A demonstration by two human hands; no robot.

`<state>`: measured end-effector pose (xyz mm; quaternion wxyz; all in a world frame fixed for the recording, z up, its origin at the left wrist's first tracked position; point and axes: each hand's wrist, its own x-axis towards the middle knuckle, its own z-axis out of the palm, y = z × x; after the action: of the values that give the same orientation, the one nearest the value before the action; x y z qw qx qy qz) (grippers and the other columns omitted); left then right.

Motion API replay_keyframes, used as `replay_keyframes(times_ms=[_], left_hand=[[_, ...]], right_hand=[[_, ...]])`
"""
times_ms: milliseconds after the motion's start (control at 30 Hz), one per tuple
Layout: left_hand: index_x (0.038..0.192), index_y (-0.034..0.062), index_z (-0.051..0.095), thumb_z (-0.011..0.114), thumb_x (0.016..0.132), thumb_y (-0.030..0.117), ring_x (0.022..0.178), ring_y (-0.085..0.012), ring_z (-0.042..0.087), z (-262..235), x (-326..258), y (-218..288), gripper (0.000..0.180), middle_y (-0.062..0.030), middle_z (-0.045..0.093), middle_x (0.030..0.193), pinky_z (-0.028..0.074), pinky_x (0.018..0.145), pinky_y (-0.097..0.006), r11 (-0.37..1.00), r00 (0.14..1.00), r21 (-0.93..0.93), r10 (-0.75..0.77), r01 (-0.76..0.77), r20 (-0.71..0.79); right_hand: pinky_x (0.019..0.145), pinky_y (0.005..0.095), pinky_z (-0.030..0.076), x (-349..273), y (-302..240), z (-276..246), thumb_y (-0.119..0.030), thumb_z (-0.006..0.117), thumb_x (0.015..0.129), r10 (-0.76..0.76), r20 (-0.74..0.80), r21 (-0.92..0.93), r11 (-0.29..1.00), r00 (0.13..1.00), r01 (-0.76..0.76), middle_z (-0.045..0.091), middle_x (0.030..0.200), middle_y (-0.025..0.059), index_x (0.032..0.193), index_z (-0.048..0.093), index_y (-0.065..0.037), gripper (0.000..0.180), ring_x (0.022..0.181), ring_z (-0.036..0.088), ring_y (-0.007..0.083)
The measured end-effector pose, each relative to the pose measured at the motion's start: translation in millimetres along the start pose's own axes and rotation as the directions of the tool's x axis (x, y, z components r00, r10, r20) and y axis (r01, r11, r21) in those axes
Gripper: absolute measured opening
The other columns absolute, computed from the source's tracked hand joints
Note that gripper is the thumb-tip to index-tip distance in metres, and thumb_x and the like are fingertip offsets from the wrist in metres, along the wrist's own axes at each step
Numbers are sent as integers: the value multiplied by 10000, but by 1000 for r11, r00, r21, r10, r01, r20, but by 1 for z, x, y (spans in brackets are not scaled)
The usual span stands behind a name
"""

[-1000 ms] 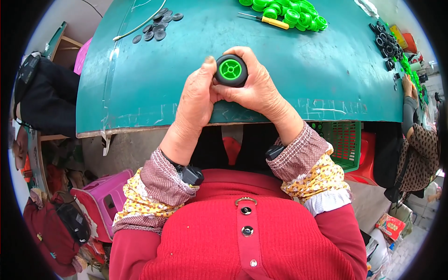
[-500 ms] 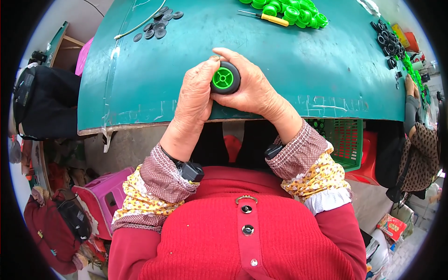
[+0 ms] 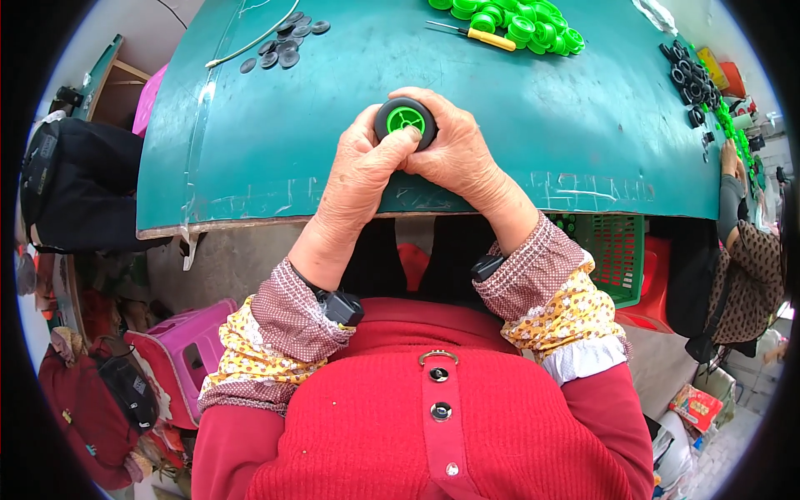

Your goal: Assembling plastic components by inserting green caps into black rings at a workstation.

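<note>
Teal tabletop (image 3: 583,108), hands (image 3: 358,165) (image 3: 458,148) holding black-tyred wheel (image 3: 406,122), left thumb (image 3: 397,148) on hub (image 3: 405,115)

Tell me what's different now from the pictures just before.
The left hand has swung its thumb from the edge of the wheel onto its green face. Since half a second ago, the wheel has shifted slightly forward. Nothing was let go: the right hand still grips it too. The yellow-handled screwdriver, black discs and green hubs stayed put.
</note>
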<state>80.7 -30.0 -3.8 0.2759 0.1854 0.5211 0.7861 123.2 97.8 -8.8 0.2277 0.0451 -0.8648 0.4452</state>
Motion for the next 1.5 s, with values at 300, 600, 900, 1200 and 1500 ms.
replay_keyframes(times_ms=[300,600,900,1200,1500], left_hand=[[926,-7,546,591,750,186,575,-70,496,0,1,11,266,-23,547,729,412,511,-196,995,992,85,-69,60,109],[895,-13,558,615,757,265,516,-89,509,2,6,14,315,-44,561,702,403,437,-193,992,988,-25,-123,125,89],[916,-25,563,620,753,248,575,-87,536,-7,8,15,322,-45,577,744,431,491,-191,969,946,100,-243,227,212],[1017,-7,558,606,771,105,782,-103,569,2,6,11,274,-63,595,881,480,706,-227,985,984,-92,-131,142,117],[987,-27,536,492,879,305,788,-162,594,2,5,12,353,-100,594,890,501,699,-262,965,982,-207,-134,159,134]], right_hand=[[752,322,457,-2,-7,-5,-114,737,534,20,72,275,961,997,-39,549,911,102,1046,510,-86,561,852,550,252],[723,259,459,3,-12,-8,-83,727,603,128,163,316,933,978,-174,567,875,44,1056,486,-81,513,806,545,121],[766,273,453,-5,-25,-16,-91,721,607,135,104,192,969,985,-154,578,877,68,1020,514,-36,466,847,565,138],[859,329,417,-10,-15,-16,-191,757,644,79,72,160,983,994,-90,540,1059,109,1292,291,-69,808,984,527,197],[816,317,454,-14,-11,-16,-165,747,608,132,68,230,962,989,-144,546,1037,128,1159,483,-101,614,975,540,242]])
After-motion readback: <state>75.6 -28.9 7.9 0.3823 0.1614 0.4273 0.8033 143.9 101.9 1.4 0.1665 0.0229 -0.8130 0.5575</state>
